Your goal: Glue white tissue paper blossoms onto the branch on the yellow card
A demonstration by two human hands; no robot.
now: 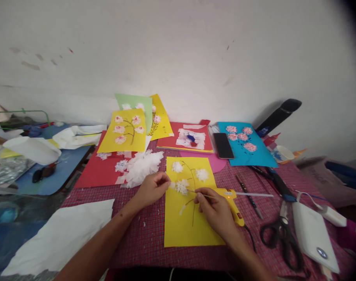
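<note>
From the head camera, a yellow card [189,218] lies flat on the checked tabletop [136,234]. It carries a drawn branch and three white tissue blossoms [182,186]; the lower twigs look bare, so the work seems partly done. The left hand [152,188], at the card's left edge, pinches a tissue bit against a blossom. The right hand [214,210], over the card's right edge, is closed on a thin stick [201,194]. A yellow glue gun [232,203] lies just right of the card, with scissors [280,234] farther right.
</note>
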